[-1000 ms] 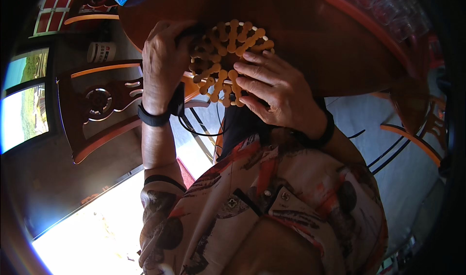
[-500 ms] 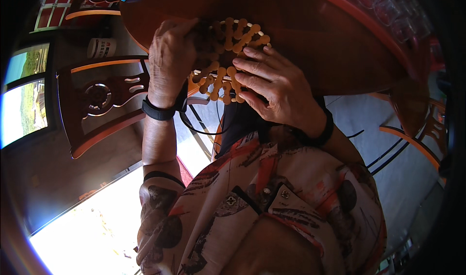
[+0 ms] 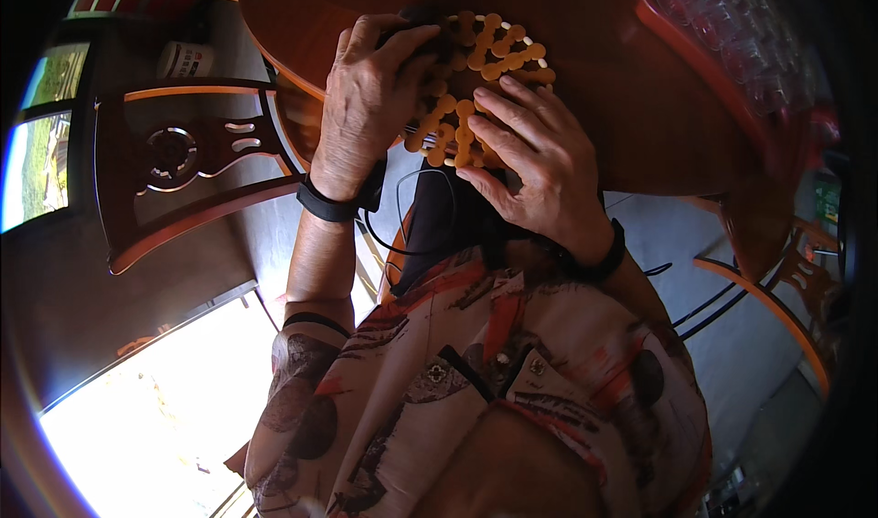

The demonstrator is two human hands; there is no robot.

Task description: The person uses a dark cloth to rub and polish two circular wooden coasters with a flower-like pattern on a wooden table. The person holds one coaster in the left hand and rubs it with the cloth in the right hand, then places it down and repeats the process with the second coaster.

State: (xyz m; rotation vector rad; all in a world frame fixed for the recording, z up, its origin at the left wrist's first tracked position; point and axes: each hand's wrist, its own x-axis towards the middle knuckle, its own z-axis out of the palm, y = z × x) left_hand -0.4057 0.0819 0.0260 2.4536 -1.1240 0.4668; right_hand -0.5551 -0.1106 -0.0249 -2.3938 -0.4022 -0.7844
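Head view: left hand [image 3: 366,102] and right hand [image 3: 545,157] both on one ring [image 3: 465,132] of orange-brown, double-knobbed pieces [image 3: 502,68], with pale beads [image 3: 517,32] along its rim.
Ring: at the near edge of the table [image 3: 613,106], seemingly jutting past it.
Left-hand grip: fingers curled at the ring's outer side; tips lost in shadow, so cannot tell whether they pinch anything.
Right-hand grip: fingers spread across the pieces, thumb apart; cannot tell whether it clamps from beneath.
Step in hand: judged to be close left-hand fingerwork, right hand steadying.
Next move: appears to call for a firm right hand and a sure left fingertip hold.
White bucket [image 3: 186,59]: left of the table; dark print, not clearly readable.
Glasses [image 3: 732,33]: in a red tray [image 3: 679,70], table's right side; no legible labels.
Green item [image 3: 826,198]: right of the table; markings illegible.
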